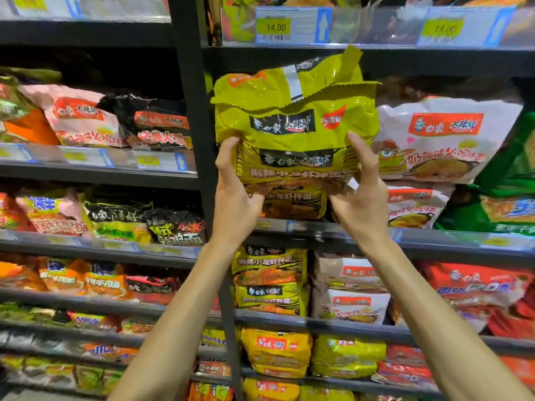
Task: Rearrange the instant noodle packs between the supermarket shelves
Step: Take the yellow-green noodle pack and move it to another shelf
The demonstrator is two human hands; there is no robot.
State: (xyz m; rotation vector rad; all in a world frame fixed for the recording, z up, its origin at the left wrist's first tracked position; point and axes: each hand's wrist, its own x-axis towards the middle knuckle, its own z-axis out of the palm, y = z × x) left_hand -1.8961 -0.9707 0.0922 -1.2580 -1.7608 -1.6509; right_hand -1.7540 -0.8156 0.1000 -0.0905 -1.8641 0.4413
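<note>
From the head camera I see both my hands raised to the upper shelf (376, 230): my left hand (234, 198) grips the lower left edge of a yellow-green noodle multipack (295, 134), and my right hand (362, 195) clasps its lower right edge, fingers curled around the wrapper. The pack stands upright at the shelf's front, just right of the black upright post (191, 111), with a white-and-pink noodle pack (443, 140) beside it on the right.
</note>
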